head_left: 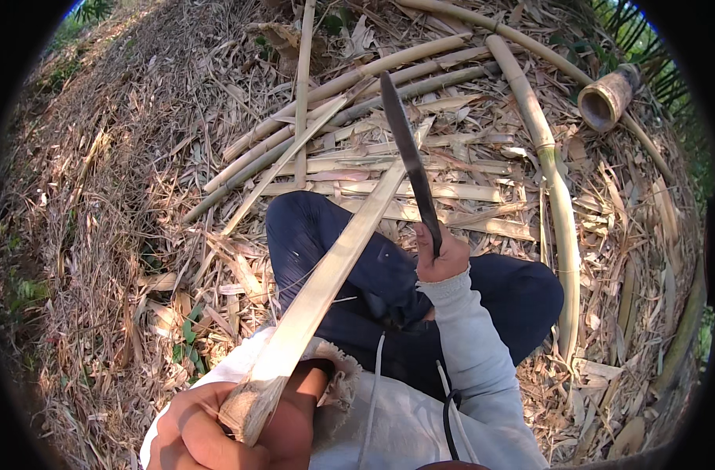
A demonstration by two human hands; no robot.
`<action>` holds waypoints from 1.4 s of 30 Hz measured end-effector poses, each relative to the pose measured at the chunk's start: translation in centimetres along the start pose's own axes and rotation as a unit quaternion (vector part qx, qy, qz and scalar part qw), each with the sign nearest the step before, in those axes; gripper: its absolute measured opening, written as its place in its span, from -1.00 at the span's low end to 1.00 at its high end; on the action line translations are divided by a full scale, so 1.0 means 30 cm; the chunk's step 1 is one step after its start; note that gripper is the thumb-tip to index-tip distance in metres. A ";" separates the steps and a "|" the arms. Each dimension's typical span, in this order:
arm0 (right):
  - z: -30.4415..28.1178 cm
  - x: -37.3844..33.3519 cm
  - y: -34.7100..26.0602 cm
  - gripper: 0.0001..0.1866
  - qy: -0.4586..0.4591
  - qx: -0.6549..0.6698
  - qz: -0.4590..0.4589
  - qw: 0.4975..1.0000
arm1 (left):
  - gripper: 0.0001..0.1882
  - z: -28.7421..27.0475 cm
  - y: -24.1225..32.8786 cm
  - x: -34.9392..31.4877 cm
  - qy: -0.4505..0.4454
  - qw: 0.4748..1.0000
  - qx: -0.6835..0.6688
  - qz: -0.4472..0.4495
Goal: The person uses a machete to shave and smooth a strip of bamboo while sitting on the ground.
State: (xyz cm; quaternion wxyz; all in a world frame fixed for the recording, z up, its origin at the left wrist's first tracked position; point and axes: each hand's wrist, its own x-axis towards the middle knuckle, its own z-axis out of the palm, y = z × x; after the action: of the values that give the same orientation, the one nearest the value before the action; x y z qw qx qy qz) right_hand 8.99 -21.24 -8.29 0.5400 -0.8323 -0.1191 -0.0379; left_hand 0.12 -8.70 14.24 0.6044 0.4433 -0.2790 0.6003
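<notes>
Left hand (216, 427) closed round the near end of a split bamboo strip (334, 266), which runs up and away across the knee. Right hand (442, 257) clenched on a dark blade (408, 157), raised just beside the strip.

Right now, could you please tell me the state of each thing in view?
Left hand: closed around the strip's near end.
Bamboo strip: split flat, held slanting upward.
Right hand: closed on the knife handle.
Long dark knife: raised, blade pointing away.
Hollow bamboo section: lying, open-ended.
</notes>
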 end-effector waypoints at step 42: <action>0.065 0.102 0.161 -0.63 0.021 -0.095 0.072 0.993 | -0.65 -0.025 0.053 0.024 -0.046 0.995 0.059 -0.067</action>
State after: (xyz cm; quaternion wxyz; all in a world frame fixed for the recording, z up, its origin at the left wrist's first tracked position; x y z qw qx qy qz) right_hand 12.99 -20.87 -12.81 0.4623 -0.8852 -0.0434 -0.0274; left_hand -1.48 -7.88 14.83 0.6030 0.5227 -0.2403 0.5527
